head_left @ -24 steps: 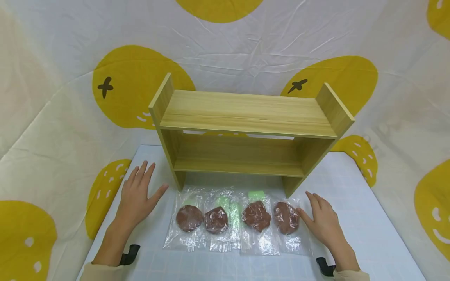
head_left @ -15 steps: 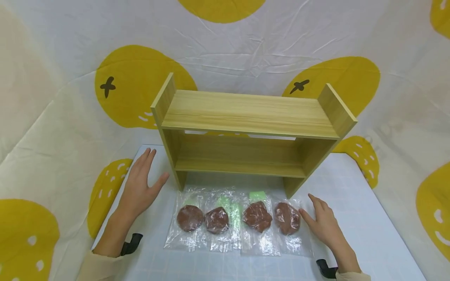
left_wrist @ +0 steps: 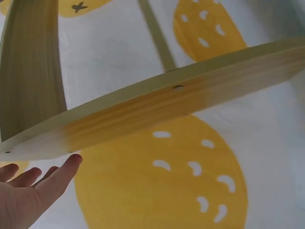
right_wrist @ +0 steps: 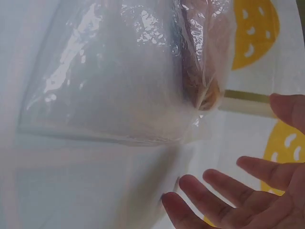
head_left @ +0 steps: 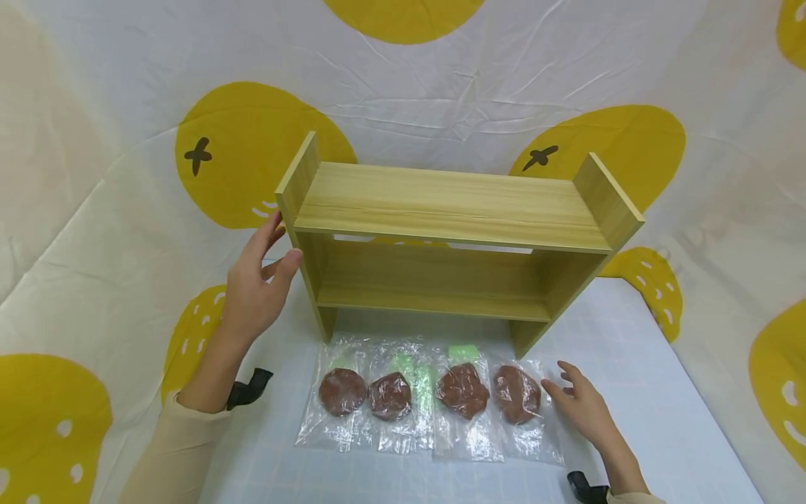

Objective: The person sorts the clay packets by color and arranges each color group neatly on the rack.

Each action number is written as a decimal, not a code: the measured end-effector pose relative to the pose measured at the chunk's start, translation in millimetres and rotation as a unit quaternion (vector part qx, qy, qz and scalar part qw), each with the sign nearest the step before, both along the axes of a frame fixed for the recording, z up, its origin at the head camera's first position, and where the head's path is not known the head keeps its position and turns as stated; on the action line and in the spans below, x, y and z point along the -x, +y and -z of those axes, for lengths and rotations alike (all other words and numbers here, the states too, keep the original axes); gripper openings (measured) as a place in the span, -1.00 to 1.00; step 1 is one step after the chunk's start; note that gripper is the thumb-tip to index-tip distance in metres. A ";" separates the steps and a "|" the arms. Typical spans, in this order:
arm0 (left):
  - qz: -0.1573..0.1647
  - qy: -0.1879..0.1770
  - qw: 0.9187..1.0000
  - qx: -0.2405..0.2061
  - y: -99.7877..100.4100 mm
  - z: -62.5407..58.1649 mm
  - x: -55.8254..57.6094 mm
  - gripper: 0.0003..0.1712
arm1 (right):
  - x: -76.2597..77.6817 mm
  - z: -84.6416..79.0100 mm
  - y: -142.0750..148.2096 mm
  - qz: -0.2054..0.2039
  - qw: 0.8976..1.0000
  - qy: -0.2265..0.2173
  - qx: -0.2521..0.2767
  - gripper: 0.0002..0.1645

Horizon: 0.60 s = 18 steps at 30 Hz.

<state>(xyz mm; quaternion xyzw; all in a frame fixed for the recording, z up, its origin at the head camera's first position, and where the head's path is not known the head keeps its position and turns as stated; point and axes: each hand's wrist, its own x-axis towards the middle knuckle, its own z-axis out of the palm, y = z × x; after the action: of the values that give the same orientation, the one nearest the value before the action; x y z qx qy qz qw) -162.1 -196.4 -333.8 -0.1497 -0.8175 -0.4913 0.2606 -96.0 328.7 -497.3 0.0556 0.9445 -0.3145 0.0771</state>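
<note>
A light wooden two-tier shelf (head_left: 434, 203) stands at the back of the table. My left hand (head_left: 255, 290) is raised at its left side panel (head_left: 296, 182), fingertips right at the panel's outer face and the thumb near its front edge. In the left wrist view, the thumb and fingers of that hand (left_wrist: 35, 191) are spread beside the panel (left_wrist: 143, 109). My right hand (head_left: 585, 406) hovers with loosely bent fingers just right of the rightmost clear plastic bag (head_left: 532, 437), which has a brown lump (head_left: 518, 394) inside. Nothing is held in either hand.
Several clear bags lie in a row before the shelf, with a brown disc (head_left: 342, 392), a brown lump (head_left: 390, 396) and a knobbly brown piece (head_left: 462, 390) in them. Green patches (head_left: 462, 353) show there. A patterned cloth (head_left: 428, 84) hangs behind the table (head_left: 352, 483).
My left hand has moved up and forward from beside the shelf's foot to its upper left panel. My right hand has shifted slightly down, its fingers bending more. The bags and shelf stay put.
</note>
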 end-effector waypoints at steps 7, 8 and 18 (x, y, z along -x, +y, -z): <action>0.010 -0.017 0.999 -0.039 6.9 -20.6 11.8 -0.32 | 1.3 5.2 6.8 0.023 0.998 -0.053 0.032 -0.04; 0.012 -0.020 0.999 -0.043 7.3 -22.0 12.9 -0.33 | 1.4 5.7 7.3 0.024 0.997 -0.056 0.038 -0.04; 0.029 -0.004 0.996 -0.080 13.1 -21.4 25.2 -0.43 | -0.6 3.0 1.6 0.037 0.986 -0.068 0.144 -0.13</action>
<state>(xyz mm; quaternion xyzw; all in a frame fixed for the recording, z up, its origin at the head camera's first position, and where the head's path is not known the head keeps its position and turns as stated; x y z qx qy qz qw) -187.3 -183.3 -312.4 -0.1505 -0.7721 -0.5628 0.2540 -95.4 330.2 -500.3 0.1004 0.8790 -0.4458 0.1364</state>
